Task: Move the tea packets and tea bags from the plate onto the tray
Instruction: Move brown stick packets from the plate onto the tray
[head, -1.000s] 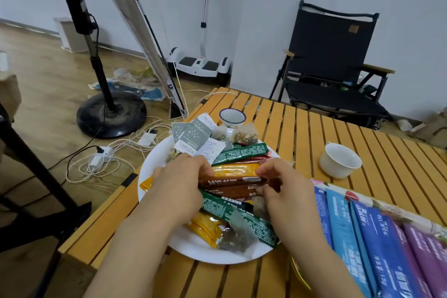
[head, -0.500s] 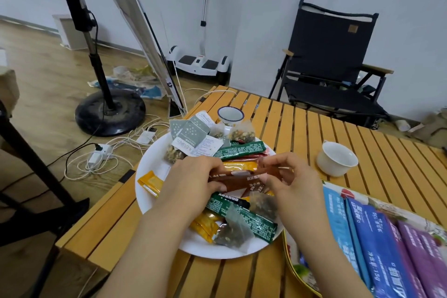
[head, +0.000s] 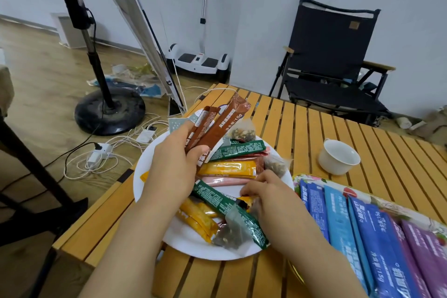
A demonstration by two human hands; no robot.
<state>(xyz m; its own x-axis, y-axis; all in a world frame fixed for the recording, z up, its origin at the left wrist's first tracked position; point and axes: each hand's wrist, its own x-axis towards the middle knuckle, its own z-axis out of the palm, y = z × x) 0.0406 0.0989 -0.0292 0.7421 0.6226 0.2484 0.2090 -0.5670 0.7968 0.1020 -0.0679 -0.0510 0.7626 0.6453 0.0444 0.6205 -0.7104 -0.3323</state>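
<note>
A white plate [head: 150,164] on the slatted wooden table holds green [head: 238,150], orange [head: 228,168], pink and yellow [head: 198,218] stick packets plus mesh tea bags [head: 275,163]. My left hand [head: 171,167] grips two or three brown stick packets [head: 217,128] and holds them upright above the plate's far side. My right hand [head: 268,193] is low over the plate's right side, fingers curled down at a dark packet beside a green packet [head: 229,208]; what it pinches is hidden. The flowery tray [head: 314,176] at right carries blue and purple packets [head: 377,237].
A white cup [head: 338,156] stands on the table behind the tray. A black folding chair [head: 331,60] is beyond the table. On the floor at left are a fan stand base [head: 108,113], a power strip with cables [head: 101,152] and a white scooter [head: 198,60].
My left hand has lifted the brown packets off the plate and stood them upright. My right hand has let go of them and dropped to the plate's right side.
</note>
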